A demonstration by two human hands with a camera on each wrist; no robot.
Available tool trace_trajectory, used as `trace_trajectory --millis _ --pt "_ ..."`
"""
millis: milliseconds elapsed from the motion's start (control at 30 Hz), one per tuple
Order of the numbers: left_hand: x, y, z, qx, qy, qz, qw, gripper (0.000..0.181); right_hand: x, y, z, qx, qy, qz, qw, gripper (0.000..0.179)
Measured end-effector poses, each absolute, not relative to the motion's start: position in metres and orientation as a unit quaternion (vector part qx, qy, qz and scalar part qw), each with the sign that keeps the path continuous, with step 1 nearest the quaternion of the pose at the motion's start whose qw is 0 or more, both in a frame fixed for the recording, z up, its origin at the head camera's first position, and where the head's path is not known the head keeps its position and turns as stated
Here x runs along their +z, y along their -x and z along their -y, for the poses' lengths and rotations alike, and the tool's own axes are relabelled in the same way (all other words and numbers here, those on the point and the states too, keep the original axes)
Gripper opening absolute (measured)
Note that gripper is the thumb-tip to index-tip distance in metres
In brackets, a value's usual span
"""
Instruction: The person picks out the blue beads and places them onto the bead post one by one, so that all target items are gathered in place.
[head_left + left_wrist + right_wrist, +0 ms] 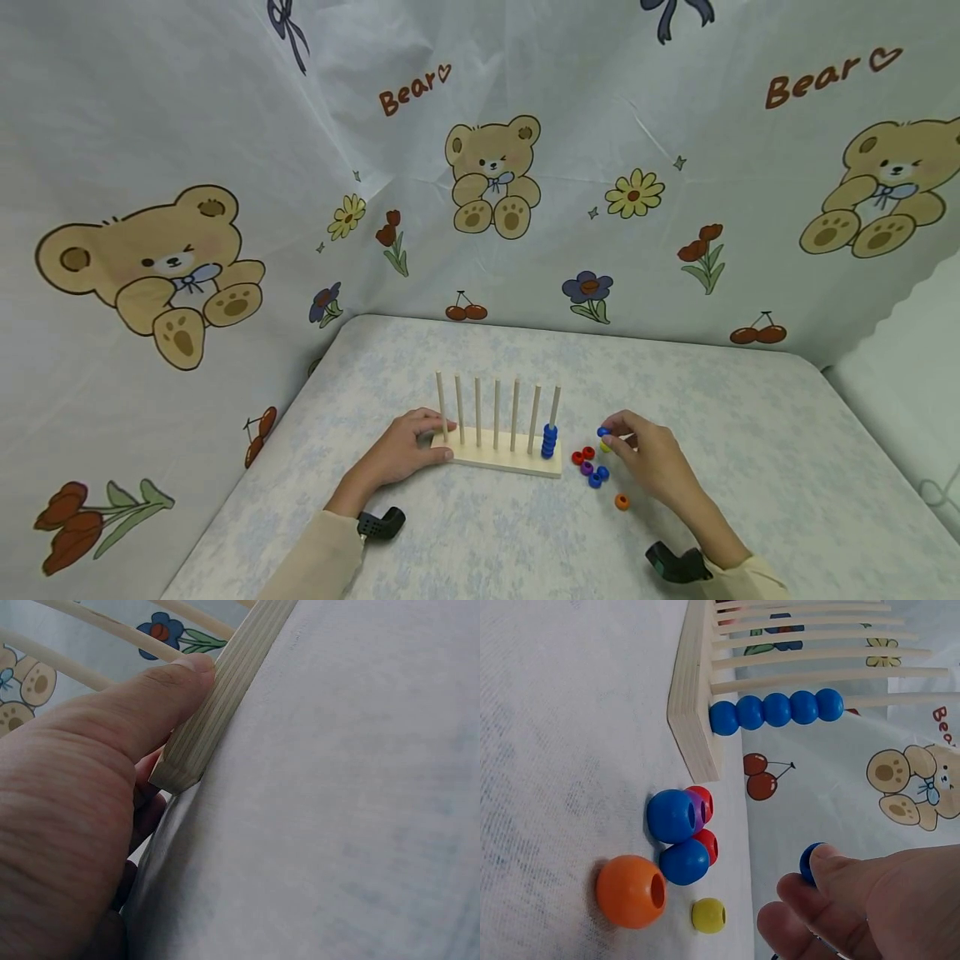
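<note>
Wooden frame: a pale base (480,458) with striped, layered edges like plywood; seven slim round pegs (497,417) rise from it in a row, their upper ends free.
Blue stack: five glossy, rounded beads (550,442) on the rightmost peg, touching one another, the lowest at the base; the peg's upper part stands above them.
Left hand (401,447): narrow grip on the base's left end, thumb along the front edge, other fingers reaching behind.
Right hand (652,458): narrow grip, thumb and fingers pinching a blue bead (805,864) above the table, right of the frame and apart from it.
Loose beads: smooth, round and holed, lying just beyond the base's right end; two red (577,457), one purple (587,468) and two blue (595,481) cluster together, an orange one (622,502) sits nearer the person, and a yellow one (708,916) lies near the right hand.
Table (480,533): mottled pale cover with a woven look, rounded far corners.
Room: open surface runs before and behind the frame and right of the right hand; only a slim gap parts base and bead cluster.
</note>
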State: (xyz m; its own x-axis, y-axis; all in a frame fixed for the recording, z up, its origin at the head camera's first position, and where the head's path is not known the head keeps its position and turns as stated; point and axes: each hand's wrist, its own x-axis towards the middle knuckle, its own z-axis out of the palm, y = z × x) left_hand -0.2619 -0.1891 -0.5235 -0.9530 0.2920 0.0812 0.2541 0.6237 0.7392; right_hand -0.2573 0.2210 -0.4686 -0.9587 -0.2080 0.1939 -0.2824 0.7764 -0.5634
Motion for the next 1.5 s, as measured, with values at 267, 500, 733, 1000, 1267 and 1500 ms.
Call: trace_trajectory --millis 267,500,733,1000,1267,1500 --pt "-0.524 0.262 0.189 0.404 -0.149 -0.902 0.022 0.044 -0.465 0.259 -0.219 0.323 -0.136 0.933 0.082 0.011" --pt "-0.524 0.263 0.189 0.406 -0.15 -0.901 0.022 0.043 -0.457 0.262 -0.216 0.332 -0.143 0.928 0.091 0.012" --pt "-0.523 0.262 0.189 0.408 -0.149 -0.901 0.023 0.046 -0.447 0.264 -0.209 0.339 -0.131 0.927 0.088 0.017" --pt "-0.524 0.263 0.188 0.405 -0.149 -0.902 0.022 0.044 -0.44 0.265 -0.206 0.347 -0.137 0.923 0.095 0.02" --pt "-0.522 0.262 0.19 0.407 -0.148 -0.901 0.023 0.044 -0.431 0.264 -0.201 0.355 -0.14 0.918 0.11 0.022" --pt "-0.522 0.26 0.19 0.408 -0.149 -0.9 0.031 0.045 -0.421 0.264 -0.197 0.359 -0.151 0.912 0.129 0.021"
